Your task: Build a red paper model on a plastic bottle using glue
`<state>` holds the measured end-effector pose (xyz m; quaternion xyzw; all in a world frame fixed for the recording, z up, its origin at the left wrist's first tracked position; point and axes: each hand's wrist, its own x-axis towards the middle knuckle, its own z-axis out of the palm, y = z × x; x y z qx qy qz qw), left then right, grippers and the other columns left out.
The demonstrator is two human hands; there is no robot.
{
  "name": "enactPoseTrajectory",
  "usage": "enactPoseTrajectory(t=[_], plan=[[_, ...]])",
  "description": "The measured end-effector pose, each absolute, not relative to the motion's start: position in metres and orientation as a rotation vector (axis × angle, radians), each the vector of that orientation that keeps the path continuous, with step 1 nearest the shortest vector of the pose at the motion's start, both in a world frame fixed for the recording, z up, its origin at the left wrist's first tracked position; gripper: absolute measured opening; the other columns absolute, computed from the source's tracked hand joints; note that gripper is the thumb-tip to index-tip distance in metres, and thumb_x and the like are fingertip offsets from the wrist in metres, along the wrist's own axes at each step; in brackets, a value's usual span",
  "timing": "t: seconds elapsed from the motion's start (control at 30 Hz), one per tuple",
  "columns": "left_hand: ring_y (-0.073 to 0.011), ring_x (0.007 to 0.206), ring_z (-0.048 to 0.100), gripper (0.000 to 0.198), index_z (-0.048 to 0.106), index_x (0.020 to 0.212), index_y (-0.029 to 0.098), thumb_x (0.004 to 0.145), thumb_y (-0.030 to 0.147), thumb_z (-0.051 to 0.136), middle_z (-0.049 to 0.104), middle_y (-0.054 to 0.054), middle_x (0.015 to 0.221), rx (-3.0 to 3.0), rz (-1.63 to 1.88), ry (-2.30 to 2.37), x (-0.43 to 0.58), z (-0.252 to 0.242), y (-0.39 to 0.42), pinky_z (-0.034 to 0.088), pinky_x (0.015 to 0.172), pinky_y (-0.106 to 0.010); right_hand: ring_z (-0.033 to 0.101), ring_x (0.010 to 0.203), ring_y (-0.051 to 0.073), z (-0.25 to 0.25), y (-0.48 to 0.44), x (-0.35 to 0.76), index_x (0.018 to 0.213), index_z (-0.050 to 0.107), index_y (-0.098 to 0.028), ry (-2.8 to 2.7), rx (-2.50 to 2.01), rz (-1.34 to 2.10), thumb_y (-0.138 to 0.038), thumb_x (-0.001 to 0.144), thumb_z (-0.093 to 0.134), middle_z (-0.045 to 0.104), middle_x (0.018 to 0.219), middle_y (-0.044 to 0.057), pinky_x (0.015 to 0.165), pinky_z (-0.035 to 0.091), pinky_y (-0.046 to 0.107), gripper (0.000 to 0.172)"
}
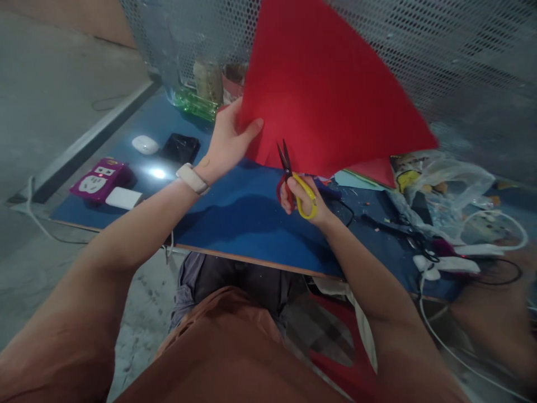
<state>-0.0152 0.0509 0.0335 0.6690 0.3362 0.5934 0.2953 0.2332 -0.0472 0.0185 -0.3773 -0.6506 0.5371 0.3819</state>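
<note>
A large sheet of red paper is held up over the blue table by my left hand, its thumb on the near face and the other fingers hidden behind. My right hand grips a pair of scissors with one yellow and one red handle. The dark blades point up and away, slightly parted, in front of the sheet's lower edge. Whether the blades touch the paper I cannot tell.
On the blue table, a purple power socket, a white charger, a white mouse and a black pouch lie left. A green bottle lies behind. Coloured paper, a plastic bag and white cables clutter the right.
</note>
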Motion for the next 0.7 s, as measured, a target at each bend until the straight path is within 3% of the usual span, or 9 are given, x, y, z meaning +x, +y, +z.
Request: enactPoseTrajectory(t=[0.23,0.43,0.7], plan=[[-0.0379,0.152,0.074,0.075,0.069,0.145,0.028,0.108,0.094,0.066,0.085,-0.009,0.141,1.911,1.701,0.865,-0.011,0.004,0.070,0.061,0.133,-0.058,0.055,0.046,0.013,0.015,-0.053,0.218,0.071,0.061,-0.026,-1.580,-1.032,1.376,-0.102,0.095,0.075,0.057,0.053,-0.003,0.046,0.046,0.028,0.081],[-0.0348,0.138,0.081,0.080,0.073,0.140,0.030,0.102,0.100,0.069,0.087,-0.007,0.141,1.869,1.676,0.819,-0.008,-0.002,0.071,0.067,0.127,-0.058,0.056,0.045,0.014,0.012,-0.051,0.214,0.071,0.060,-0.027,-1.550,-0.994,1.337,-0.108,0.093,0.070,0.056,0.053,-0.003,0.046,0.048,0.029,0.084],[-0.0402,0.157,0.073,0.070,0.072,0.150,0.027,0.113,0.086,0.066,0.082,-0.013,0.145,1.852,1.696,0.840,-0.005,-0.009,0.070,0.060,0.135,-0.064,0.055,0.044,0.013,0.009,-0.052,0.212,0.068,0.059,-0.027,-1.585,-1.002,1.312,-0.109,0.094,0.067,0.054,0.051,-0.003,0.047,0.048,0.029,0.086]])
